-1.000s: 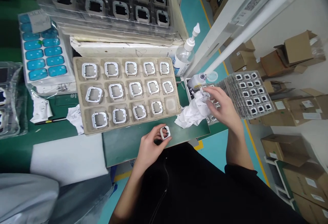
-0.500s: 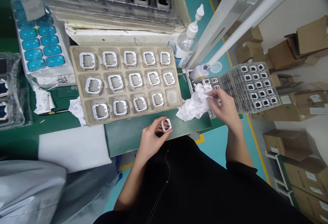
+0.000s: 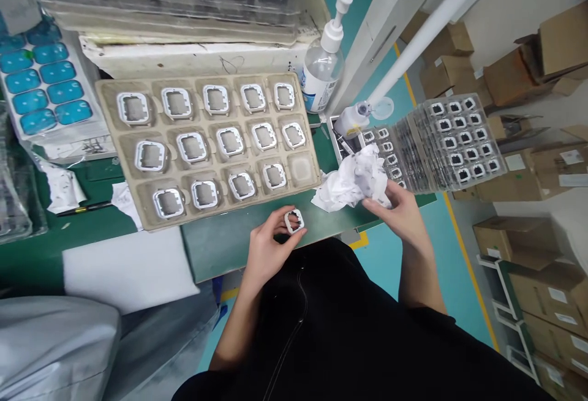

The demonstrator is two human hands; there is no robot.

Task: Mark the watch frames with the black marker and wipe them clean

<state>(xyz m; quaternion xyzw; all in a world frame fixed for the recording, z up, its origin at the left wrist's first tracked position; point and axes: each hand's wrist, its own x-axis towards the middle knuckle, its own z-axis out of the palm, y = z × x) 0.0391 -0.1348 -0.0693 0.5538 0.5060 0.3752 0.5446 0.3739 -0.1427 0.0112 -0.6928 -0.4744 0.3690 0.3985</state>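
Observation:
My left hand pinches a small white square frame with rounded corners, like a watch case, over the front edge of the green work surface. The thumb and fingers hold it by its sides. To the right, my right hand grips the near right edge of a crumpled white wiping cloth, which lies bunched on the bench. Behind both hands sits a beige moulded tray with similar frames in its pockets; the front right pocket holds none.
A pump bottle and a smaller bottle stand behind the cloth. Clear trays of frames are stacked at right. Blue-capped pieces and a pen lie left. A person's grey sleeve is at lower left.
My right hand has shifted down from the top of the cloth to its near right edge, and the cloth's bunched shape has changed. The left hand keeps the watch case; the view has shifted slightly.

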